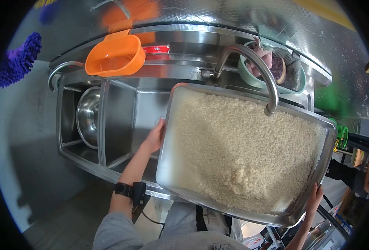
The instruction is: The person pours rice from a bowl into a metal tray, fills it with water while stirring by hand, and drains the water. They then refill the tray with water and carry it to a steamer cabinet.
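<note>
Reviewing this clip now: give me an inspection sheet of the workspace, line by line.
Surface: stainless steel sink, divided into compartments; the leftmost holds a steel bowl.
Job's things: large metal tray of rice, cloudy liquid along its left side; what supports it is unclear.
Clutter: orange strainer basket and pale green basin with cloths, behind the sink.
Grippers: bare left hand and right hand hold opposite ends of the tray.
Cables: thin dark cable below the left forearm.
Surroundings: curved faucet above the tray; purple bristly item far left.
</note>
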Demonstrator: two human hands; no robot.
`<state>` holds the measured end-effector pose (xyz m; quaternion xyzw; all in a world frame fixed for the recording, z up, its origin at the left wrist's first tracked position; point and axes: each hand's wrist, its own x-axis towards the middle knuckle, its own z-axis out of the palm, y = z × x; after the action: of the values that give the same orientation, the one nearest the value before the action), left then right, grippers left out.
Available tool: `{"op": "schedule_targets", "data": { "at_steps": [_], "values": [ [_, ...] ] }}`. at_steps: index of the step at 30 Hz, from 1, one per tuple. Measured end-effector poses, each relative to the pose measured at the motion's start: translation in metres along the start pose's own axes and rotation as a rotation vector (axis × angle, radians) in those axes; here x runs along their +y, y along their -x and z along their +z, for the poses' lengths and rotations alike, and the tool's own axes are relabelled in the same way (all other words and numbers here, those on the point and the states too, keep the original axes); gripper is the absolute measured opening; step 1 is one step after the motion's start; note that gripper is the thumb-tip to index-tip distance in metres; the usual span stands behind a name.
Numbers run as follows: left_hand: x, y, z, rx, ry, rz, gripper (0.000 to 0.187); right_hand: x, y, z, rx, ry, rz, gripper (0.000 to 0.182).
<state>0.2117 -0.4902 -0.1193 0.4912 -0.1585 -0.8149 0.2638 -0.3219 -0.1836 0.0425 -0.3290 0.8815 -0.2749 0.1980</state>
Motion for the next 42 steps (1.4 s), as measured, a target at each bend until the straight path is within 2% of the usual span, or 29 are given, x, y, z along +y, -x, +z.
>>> {"op": "schedule_targets", "data": {
  "at_steps": [2, 5, 8, 12, 15, 17, 20, 24, 26, 35, 42],
  "values": [
    [-0.015, 0.020, -0.008, 0.083, -0.079, -0.135, 0.056, 0.000, 0.000, 0.000, 0.007, -0.007, 0.002, 0.024],
    [-0.043, 0.049, -0.016, 0.166, -0.099, -0.227, 0.063, 0.003, 0.000, -0.001, -0.004, -0.003, 0.024, 0.025],
    [-0.073, 0.075, -0.028, 0.162, -0.018, -0.294, 0.070, 0.006, -0.001, 0.000, 0.015, 0.014, 0.007, 0.026],
    [-0.099, 0.085, -0.045, 0.176, 0.041, -0.283, 0.075, 0.008, -0.003, -0.001, 0.012, 0.024, 0.013, 0.026],
    [-0.100, 0.087, -0.046, 0.199, -0.048, -0.264, 0.077, 0.008, -0.002, -0.001, 0.019, 0.048, 0.011, 0.027],
    [-0.089, 0.089, -0.036, 0.209, -0.089, -0.327, 0.073, 0.009, -0.002, -0.001, 0.020, 0.061, 0.006, 0.028],
    [-0.088, 0.089, -0.035, 0.192, -0.035, -0.348, 0.072, 0.011, -0.003, 0.000, 0.029, 0.026, -0.013, 0.027],
    [-0.086, 0.086, -0.034, 0.199, -0.087, -0.286, 0.076, 0.022, -0.003, -0.003, 0.033, 0.061, -0.021, 0.028],
    [-0.088, 0.078, -0.042, 0.081, -0.036, -0.253, 0.077, 0.031, -0.005, -0.005, 0.037, 0.072, -0.014, 0.028],
    [-0.075, 0.059, -0.034, 0.015, -0.101, -0.273, 0.080, 0.013, -0.005, -0.002, 0.045, 0.055, -0.056, 0.027],
    [-0.078, 0.053, -0.040, 0.045, -0.174, -0.264, 0.079, 0.014, 0.000, -0.007, 0.004, 0.035, -0.039, 0.026]
  ]
}}
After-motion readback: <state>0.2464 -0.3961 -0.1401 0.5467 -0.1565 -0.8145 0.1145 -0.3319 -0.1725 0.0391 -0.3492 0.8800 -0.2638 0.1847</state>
